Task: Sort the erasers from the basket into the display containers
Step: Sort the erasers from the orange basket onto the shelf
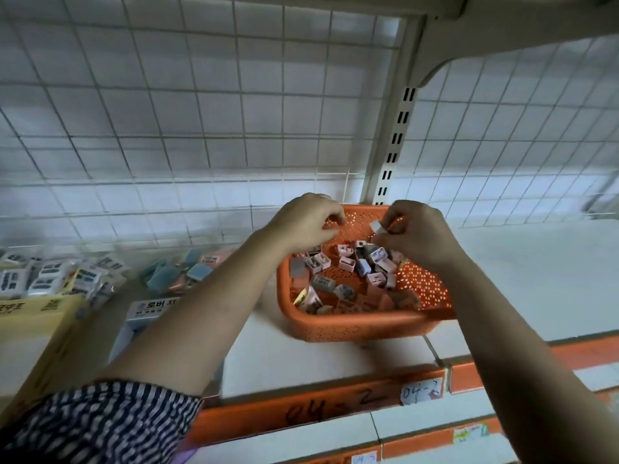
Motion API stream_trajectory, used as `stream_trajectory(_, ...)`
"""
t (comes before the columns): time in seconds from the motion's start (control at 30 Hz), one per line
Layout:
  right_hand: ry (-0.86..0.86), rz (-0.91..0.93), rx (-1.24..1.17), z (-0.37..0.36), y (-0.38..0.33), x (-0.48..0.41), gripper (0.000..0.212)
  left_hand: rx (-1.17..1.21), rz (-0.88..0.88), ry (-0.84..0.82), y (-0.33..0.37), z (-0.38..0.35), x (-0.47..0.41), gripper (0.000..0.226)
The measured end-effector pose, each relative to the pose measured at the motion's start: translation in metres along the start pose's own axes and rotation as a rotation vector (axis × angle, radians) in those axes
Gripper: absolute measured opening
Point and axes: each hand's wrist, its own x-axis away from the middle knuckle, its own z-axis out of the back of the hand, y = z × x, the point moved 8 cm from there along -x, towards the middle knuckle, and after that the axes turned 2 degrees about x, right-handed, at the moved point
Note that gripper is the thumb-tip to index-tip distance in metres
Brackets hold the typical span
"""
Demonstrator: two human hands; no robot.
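Above the orange basket (351,324), the right hand (418,232) pinches a white eraser (376,227); what the curled left hand (301,224) holds, if anything, is unclear. The eraser looks best matched by type among the display containers (150,309) at nine o'clock.

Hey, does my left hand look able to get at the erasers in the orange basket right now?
Probably yes. The left hand hovers over the open basket, with the erasers lying uncovered just below it. The right hand, pinching a white eraser, is off to the other side.
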Motion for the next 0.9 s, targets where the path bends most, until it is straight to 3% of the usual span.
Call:
stream_trajectory(0.2,0.107,-0.026,-0.076,-0.004,0.024,0.014,0.023,-0.21,-0.044,-0.283,0.013,-0.051,-0.034,0.024)
stream_trajectory(0.33,0.137,-0.034,-0.07,-0.003,0.031,0.014,0.026,-0.256,-0.017,-0.328,0.009,-0.075,-0.036,0.012)
stream_trajectory(0.57,0.166,-0.077,-0.085,0.001,0.034,0.014,0.048,-0.259,-0.01,-0.402,0.005,-0.091,-0.034,0.014)
stream_trajectory(0.7,0.152,-0.077,-0.058,0.001,0.035,0.013,0.04,-0.239,0.017,-0.467,0.003,-0.099,-0.033,0.023)
stream_trajectory(0.8,0.144,-0.081,-0.089,-0.001,0.034,0.016,0.037,-0.206,0.028,-0.452,0.007,-0.092,-0.032,0.031)
stream_trajectory(0.9,0.154,-0.084,-0.133,0.004,0.029,0.019,0.028,-0.122,-0.03,-0.281,0.02,-0.063,-0.029,0.018)
